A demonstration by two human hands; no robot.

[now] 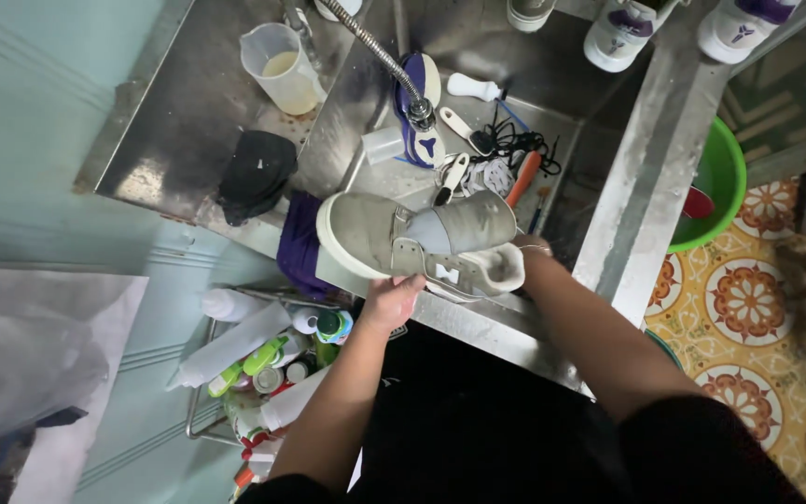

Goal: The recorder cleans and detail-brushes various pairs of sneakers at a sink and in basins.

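Grey sneaker (422,245) held sole-side over the steel sink (627,215), left hand (392,301) fingers curled gripping its side at 6 o'clock, right hand hidden inside so its fingers cannot be told, brushes (464,126) at 12 o'clock.

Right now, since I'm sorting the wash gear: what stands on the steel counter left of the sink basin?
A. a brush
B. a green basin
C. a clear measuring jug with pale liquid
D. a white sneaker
C: the clear measuring jug stands on the steel counter, beside a crumpled black cloth.
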